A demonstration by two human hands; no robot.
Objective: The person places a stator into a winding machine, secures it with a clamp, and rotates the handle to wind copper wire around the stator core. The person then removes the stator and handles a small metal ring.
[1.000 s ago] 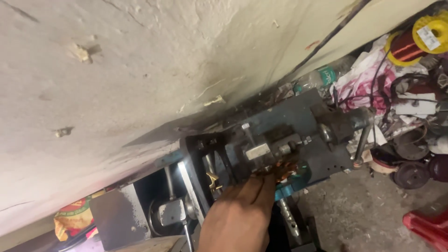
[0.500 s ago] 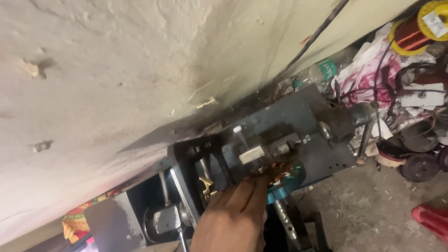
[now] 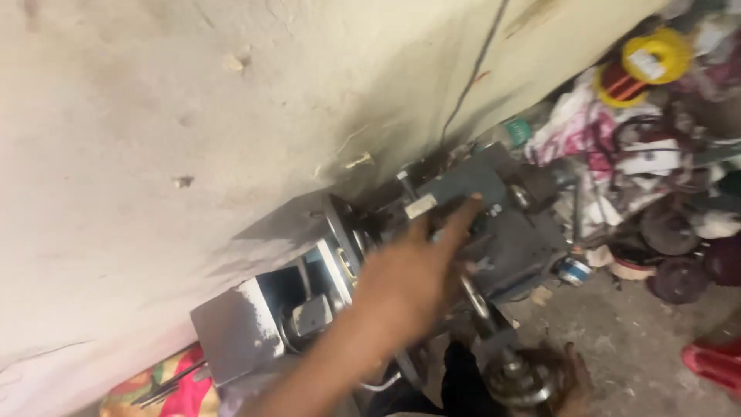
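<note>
Reaching with fingers spread, the left hand (image 3: pixel 413 270) touches the grey machine (image 3: pixel 494 224) near its white label (image 3: pixel 421 206).

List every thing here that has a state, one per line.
Left hand: blurred, fingers out, touching the machine.
Right hand: gripping the crank wheel.
Crank wheel: held at the machine's near end.
Machine: grey, set against the wall.
Yellow spool: wound with wire, lying in the clutter.

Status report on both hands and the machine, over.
Left hand open, fingers on grey machine by the wall. Right hand grips round metal wheel. Clutter of wire spools alongside.
</note>
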